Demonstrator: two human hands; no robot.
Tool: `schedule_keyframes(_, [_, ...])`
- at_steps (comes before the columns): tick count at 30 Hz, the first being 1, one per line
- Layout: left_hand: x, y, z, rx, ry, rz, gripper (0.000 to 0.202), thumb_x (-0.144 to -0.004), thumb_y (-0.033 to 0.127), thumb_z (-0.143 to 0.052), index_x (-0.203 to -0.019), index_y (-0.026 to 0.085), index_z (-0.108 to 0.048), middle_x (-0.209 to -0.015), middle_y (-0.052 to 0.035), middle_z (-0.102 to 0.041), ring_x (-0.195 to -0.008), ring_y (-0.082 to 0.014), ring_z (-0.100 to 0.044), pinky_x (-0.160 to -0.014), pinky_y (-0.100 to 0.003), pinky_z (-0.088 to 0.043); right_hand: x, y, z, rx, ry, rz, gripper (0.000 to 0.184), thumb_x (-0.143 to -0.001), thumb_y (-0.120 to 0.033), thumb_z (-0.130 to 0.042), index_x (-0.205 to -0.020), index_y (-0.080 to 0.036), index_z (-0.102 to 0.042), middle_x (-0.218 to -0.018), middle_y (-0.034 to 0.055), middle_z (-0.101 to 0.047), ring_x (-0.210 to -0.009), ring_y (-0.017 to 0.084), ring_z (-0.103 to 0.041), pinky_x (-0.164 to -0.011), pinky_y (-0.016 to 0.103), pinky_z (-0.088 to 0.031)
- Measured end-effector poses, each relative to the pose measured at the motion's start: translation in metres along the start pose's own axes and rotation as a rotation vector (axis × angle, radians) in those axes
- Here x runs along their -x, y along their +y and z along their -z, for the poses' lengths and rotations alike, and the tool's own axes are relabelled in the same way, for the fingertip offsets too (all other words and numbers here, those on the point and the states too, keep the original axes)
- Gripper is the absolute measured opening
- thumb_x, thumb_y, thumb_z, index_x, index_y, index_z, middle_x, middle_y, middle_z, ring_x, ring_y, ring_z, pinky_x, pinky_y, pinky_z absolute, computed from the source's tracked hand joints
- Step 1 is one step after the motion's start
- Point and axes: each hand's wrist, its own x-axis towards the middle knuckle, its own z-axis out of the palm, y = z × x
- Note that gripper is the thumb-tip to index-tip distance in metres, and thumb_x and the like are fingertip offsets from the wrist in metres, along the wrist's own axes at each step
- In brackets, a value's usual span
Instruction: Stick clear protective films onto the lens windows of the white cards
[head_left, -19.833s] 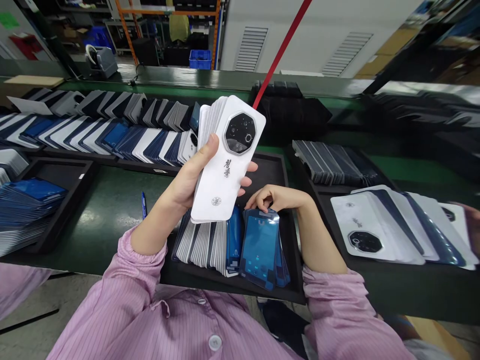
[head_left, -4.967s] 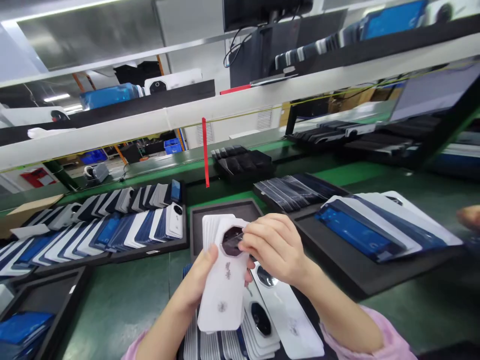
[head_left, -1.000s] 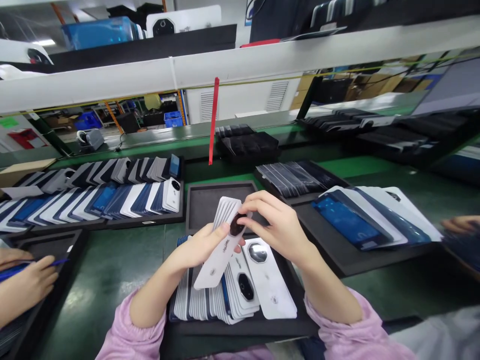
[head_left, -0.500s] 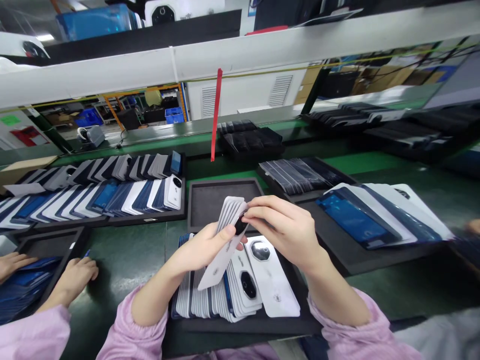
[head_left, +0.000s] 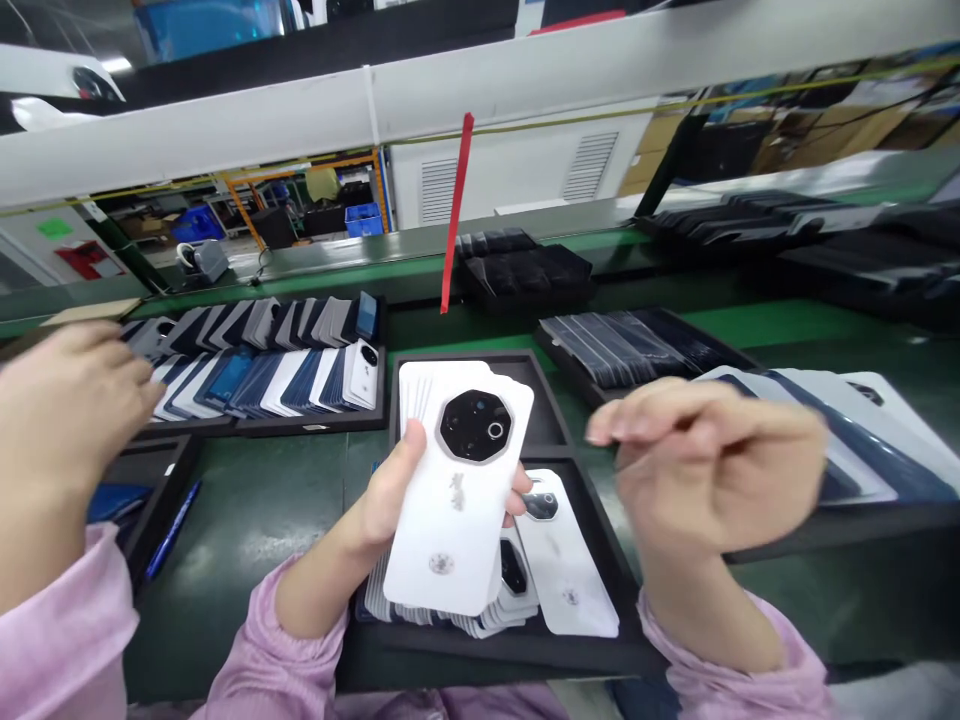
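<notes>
My left hand (head_left: 394,490) grips a fanned stack of white phone back covers (head_left: 420,530), thumb on the front and fingertips showing at the right edge. The front cover faces me, with a black camera panel at its top. To the right, my right hand (head_left: 712,465) is in the air, blurred, its fingers partly bent and nothing visible in them. Below the held stack, a black foam tray (head_left: 600,645) holds several upright covers and a white phone back cover (head_left: 566,560) lying at its right side. The held stack hides part of this tray.
A dark tray (head_left: 551,400) sits behind the held stack. Trays of white and blue covers (head_left: 277,380) stand at the left, and dark covers (head_left: 607,345) behind right. A co-worker's blurred hand (head_left: 75,420) is at the left, above a blue pen (head_left: 172,530).
The held stack has turned to face me, its black camera panel now fully visible. My right hand has moved off it to the right. The co-worker's hand at the left has risen.
</notes>
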Motion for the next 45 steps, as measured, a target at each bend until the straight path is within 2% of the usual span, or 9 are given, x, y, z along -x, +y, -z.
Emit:
schedule_keyframes(2, [0.003,0.001,-0.002,0.035,-0.019,-0.017,0.079,-0.077,0.076,-0.064,-0.117,0.009,-0.066,-0.105,-0.015,-0.07,-0.088,-0.0226,-0.066,-0.084,-0.032,-0.05,-0.006,-0.001,0.001,-0.216,0.205,-0.223,0.02,-0.088,-0.026,-0.073,-0.079,-0.021,-0.056,-0.068,-0.001,-0.058,-0.055,0.012,-0.053,-0.044,0.023,-0.047])
schedule_keyframes(3, [0.004,0.001,-0.003,0.036,-0.023,-0.023,0.08,-0.077,0.077,-0.063,-0.118,0.009,-0.065,-0.105,-0.0151,-0.07,-0.088,-0.0228,-0.066,-0.084,-0.033,-0.05,-0.01,-0.001,0.001,-0.289,0.251,-0.326,0.021,-0.082,-0.024,-0.079,-0.081,-0.02,-0.059,-0.068,-0.0009,-0.058,-0.057,0.011,-0.052,-0.046,0.022,-0.047])
schedule_keyframes(5, [0.006,0.001,-0.004,0.022,-0.023,-0.023,0.083,-0.077,0.08,-0.06,-0.119,0.009,-0.064,-0.107,-0.0165,-0.069,-0.089,-0.0238,-0.066,-0.085,-0.034,-0.049,-0.015,0.0,0.002,-0.353,0.291,-0.517,0.028,-0.069,-0.021,-0.088,-0.079,-0.019,-0.062,-0.069,-0.0008,-0.057,-0.062,0.011,-0.053,-0.051,0.02,-0.049])
schedule_keyframes(8, [0.008,-0.001,-0.004,-0.011,-0.025,-0.005,0.087,-0.075,0.084,-0.057,-0.118,0.008,-0.064,-0.108,-0.0185,-0.069,-0.089,-0.0256,-0.066,-0.086,-0.036,-0.049,-0.019,0.002,0.002,-0.375,0.336,-0.621,0.038,-0.056,-0.016,-0.092,-0.081,-0.019,-0.064,-0.072,-0.0005,-0.058,-0.067,0.011,-0.055,-0.055,0.02,-0.051])
schedule_keyframes(15, [0.011,-0.004,-0.004,-0.054,-0.007,-0.028,0.09,-0.075,0.087,-0.052,-0.12,0.009,-0.064,-0.109,-0.0185,-0.068,-0.09,-0.0273,-0.066,-0.089,-0.041,-0.049,-0.017,0.001,0.002,-0.342,0.317,-0.622,0.036,-0.056,-0.013,-0.089,-0.082,-0.02,-0.064,-0.069,-0.0005,-0.057,-0.065,0.012,-0.054,-0.051,0.021,-0.048])
schedule_keyframes(21, [0.011,-0.003,-0.006,0.014,-0.03,-0.022,0.085,-0.073,0.082,-0.062,-0.118,0.01,-0.065,-0.107,-0.0158,-0.069,-0.089,-0.0243,-0.067,-0.087,-0.036,-0.049,-0.016,-0.001,0.0,-0.328,0.27,-0.617,0.031,-0.058,-0.013,-0.088,-0.078,-0.02,-0.064,-0.067,-0.0004,-0.058,-0.063,0.012,-0.055,-0.051,0.022,-0.048])
schedule_keyframes(29, [0.009,-0.002,-0.007,0.105,-0.072,0.026,0.084,-0.072,0.079,-0.067,-0.12,0.011,-0.065,-0.106,-0.0146,-0.069,-0.088,-0.0231,-0.066,-0.083,-0.033,-0.048,-0.017,-0.002,0.001,-0.317,0.283,-0.609,0.031,-0.058,-0.014,-0.088,-0.077,-0.02,-0.064,-0.068,0.0,-0.057,-0.064,0.012,-0.056,-0.051,0.021,-0.05])
schedule_keyframes(35, [0.009,-0.002,-0.007,0.084,-0.064,0.04,0.089,-0.074,0.082,-0.061,-0.124,0.009,-0.062,-0.107,-0.0172,-0.069,-0.089,-0.0251,-0.066,-0.083,-0.035,-0.048,-0.016,-0.001,0.001,-0.324,0.267,-0.616,0.031,-0.06,-0.015,-0.088,-0.078,-0.02,-0.063,-0.07,-0.0004,-0.056,-0.065,0.012,-0.056,-0.052,0.02,-0.05])
schedule_keyframes(45, [0.008,0.0,-0.007,0.16,-0.057,0.039,0.088,-0.073,0.074,-0.07,-0.13,0.008,-0.059,-0.104,-0.0161,-0.07,-0.086,-0.0239,-0.065,-0.082,-0.034,-0.049,-0.016,-0.003,0.002,-0.295,0.27,-0.655,0.029,-0.063,-0.018,-0.088,-0.079,-0.02,-0.064,-0.074,-0.0001,-0.058,-0.068,0.012,-0.056,-0.055,0.02,-0.053])
